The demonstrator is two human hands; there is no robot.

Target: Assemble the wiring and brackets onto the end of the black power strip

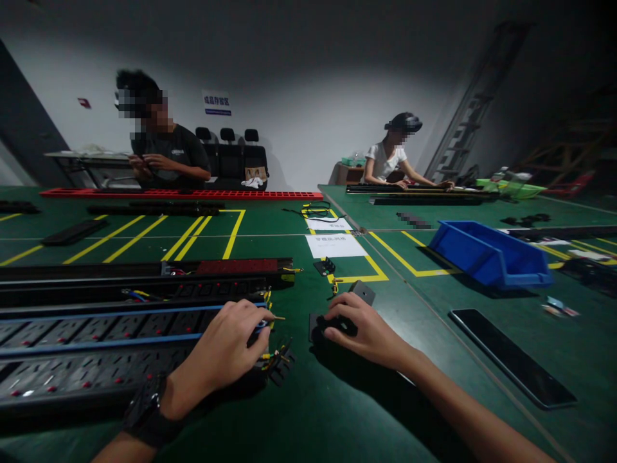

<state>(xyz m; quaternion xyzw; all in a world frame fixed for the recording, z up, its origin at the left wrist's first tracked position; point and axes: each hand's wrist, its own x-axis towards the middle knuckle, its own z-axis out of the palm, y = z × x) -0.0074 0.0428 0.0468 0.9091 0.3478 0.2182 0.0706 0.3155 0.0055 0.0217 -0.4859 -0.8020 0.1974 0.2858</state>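
My left hand [234, 341], a black watch on its wrist, is closed at the right end of a blue-edged power strip [159, 325]. Thumb and fingers pinch something mostly hidden; a thin tan tip [278, 317] pokes out past them. Yellow-green wire ends [277, 355] and a black end piece [282, 368] lie just below that hand. To the right, my right hand [364, 328] has its fingers closed round a small black plastic part [321, 328], low over the green table. A dark block with a hole [364, 293] sits just behind these fingers.
A blue bin [491, 254] and a phone [513, 357] are on the right. Paper labels [336, 245] and a small black part [324, 266] lie ahead. More long black strips [144, 273] stretch left. Two people work across the table, behind a red rail [270, 194].
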